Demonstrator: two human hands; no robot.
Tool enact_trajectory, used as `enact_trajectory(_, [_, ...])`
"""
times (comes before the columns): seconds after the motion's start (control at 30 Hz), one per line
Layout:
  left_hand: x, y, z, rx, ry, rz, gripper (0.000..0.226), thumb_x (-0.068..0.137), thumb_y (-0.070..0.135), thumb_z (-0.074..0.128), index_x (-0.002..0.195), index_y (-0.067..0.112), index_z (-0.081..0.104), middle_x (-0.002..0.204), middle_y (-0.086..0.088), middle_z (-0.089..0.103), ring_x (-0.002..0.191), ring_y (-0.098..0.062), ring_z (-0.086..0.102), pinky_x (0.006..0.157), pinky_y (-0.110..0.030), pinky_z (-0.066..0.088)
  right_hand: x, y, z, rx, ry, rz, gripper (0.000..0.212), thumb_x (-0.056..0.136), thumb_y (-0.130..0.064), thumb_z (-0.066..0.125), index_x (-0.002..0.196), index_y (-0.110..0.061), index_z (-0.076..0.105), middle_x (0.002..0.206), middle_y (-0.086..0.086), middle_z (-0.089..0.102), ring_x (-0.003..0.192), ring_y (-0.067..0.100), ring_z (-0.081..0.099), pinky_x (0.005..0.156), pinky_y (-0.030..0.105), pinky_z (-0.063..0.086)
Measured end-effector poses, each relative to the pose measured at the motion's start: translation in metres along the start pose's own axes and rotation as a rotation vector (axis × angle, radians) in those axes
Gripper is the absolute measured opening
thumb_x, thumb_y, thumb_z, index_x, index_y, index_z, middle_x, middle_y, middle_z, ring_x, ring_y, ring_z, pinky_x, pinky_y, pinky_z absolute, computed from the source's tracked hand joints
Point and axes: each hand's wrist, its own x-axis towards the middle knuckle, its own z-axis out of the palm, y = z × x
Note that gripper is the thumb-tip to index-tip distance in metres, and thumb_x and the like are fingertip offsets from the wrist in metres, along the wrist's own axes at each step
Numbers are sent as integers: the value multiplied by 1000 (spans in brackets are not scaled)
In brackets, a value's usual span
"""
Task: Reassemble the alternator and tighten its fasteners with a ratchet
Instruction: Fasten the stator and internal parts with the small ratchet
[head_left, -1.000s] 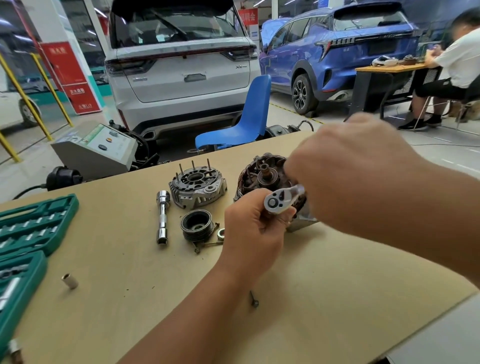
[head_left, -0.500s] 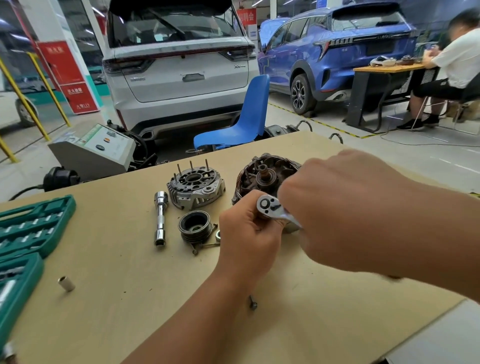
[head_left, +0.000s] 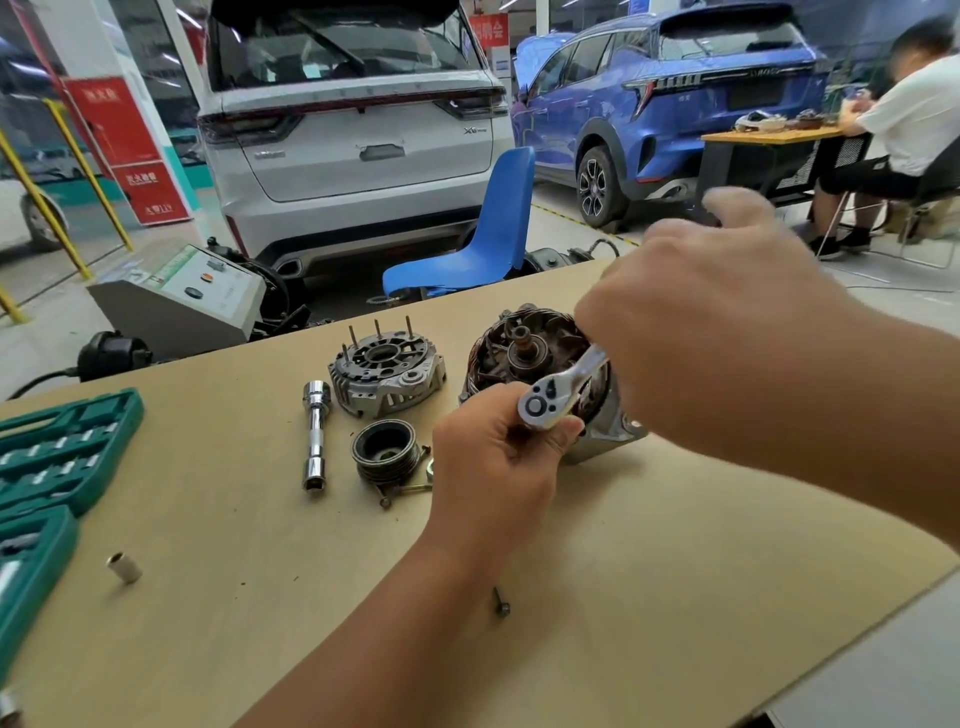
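1. Left hand (head_left: 498, 447) pinches the ratchet (head_left: 563, 389) at its head, fingers curled under it; what sits under the head is hidden.
2. Right hand (head_left: 727, 332) is wrapped on the handle end, blurred, thumb up. Handle mostly hidden by the hand.
3. Ratchet long axis runs from the head, nearer the table's near edge, up-right toward the far edge, head just in front of the stator half (head_left: 524, 353).
4. Stator half sits mid-table (head_left: 675, 597) toward the far edge, shaft up, touching or just behind both hands; right hand covers its right side.
5. End cover (head_left: 387, 371) lies just left of it, studs up, apart. Not yet joined.
6. Pulley (head_left: 384, 452) and long socket (head_left: 316, 434) lie left of the left hand; loose bolt (head_left: 501, 605) near the left forearm.
7. Judgement: ratchet prep; left hand is nearer the cover.
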Motion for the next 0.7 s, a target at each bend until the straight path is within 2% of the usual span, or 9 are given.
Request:
enact_trajectory(0.1, [0, 3, -1, -62, -18, 20, 10, 82, 4, 71, 79, 14, 71, 71, 11, 66, 64, -5, 58, 59, -22, 46, -9, -17, 0, 82, -160, -65, 25, 84, -24, 56, 66, -23, 38, 65, -8, 42, 56, 12, 41, 64, 30, 35])
enact_trajectory(0.13, [1, 3, -1, -78, -25, 24, 17, 82, -1, 69, 78, 15, 69, 70, 13, 65, 63, -3, 57, 60, -18, 44, -11, -22, 1, 103, -181, -66, 25, 83, -24, 56, 65, -22, 39, 64, -8, 41, 56, 12, 41, 67, 31, 37])
enact_trajectory(0.2, [2, 4, -2, -86, -31, 27, 21, 83, -3, 71, 80, 18, 69, 72, 15, 66, 65, -1, 59, 62, -17, 46, -6, -18, 3, 39, -123, -34, 20, 77, -19, 55, 65, -21, 39, 63, -8, 44, 67, 19, 46, 92, 49, 41])
enact_trajectory(0.3, [2, 4, -3, -90, -35, 6, 14, 85, 1, 76, 88, 14, 72, 80, 8, 71, 74, -13, 67, 67, -30, 55, 1, -9, 0, -49, -17, 54, 21, 79, -17, 54, 66, -21, 38, 68, -5, 50, 75, 23, 46, 107, 61, 32])
enact_trajectory(0.37, [1, 5, -1, -105, -34, 18, 22, 86, -2, 74, 85, 20, 69, 76, 11, 69, 69, -7, 63, 63, -24, 51, -1, -14, -2, 7, -44, 0, 22, 82, -17, 52, 66, -20, 37, 69, -6, 46, 62, 17, 44, 81, 40, 47])
enact_trajectory(0.43, [0, 6, 1, -158, -30, 18, 32, 84, -10, 70, 80, 22, 66, 71, 14, 65, 64, -1, 59, 62, -16, 47, -6, -21, -2, 104, -138, -49, 26, 85, -18, 51, 67, -23, 34, 73, -7, 40, 56, 13, 38, 52, 27, 29])
enact_trajectory(0.5, [-1, 5, 2, -183, -23, 21, 30, 86, -5, 69, 78, 23, 65, 70, 14, 64, 63, 0, 57, 61, -18, 47, -5, -20, -1, 91, -125, -38, 25, 83, -20, 54, 66, -23, 35, 71, -7, 41, 54, 13, 38, 52, 26, 25])
enact_trajectory(0.6, [-1, 2, 3, -167, -62, 7, 11, 90, 2, 72, 87, 12, 71, 79, -1, 70, 71, -21, 64, 64, -42, 56, 0, -9, 2, -27, 24, 11, 22, 76, -19, 58, 66, -22, 38, 67, -6, 47, 62, 20, 41, 75, 37, 36])
enact_trajectory(0.7, [-1, 2, 3, -164, -37, 15, 18, 87, -5, 70, 82, 12, 68, 74, 3, 66, 65, -15, 59, 59, -32, 50, -5, -19, 5, -4, -49, -40, 25, 79, -21, 56, 64, -22, 37, 61, -7, 41, 53, 14, 37, 64, 31, 31])
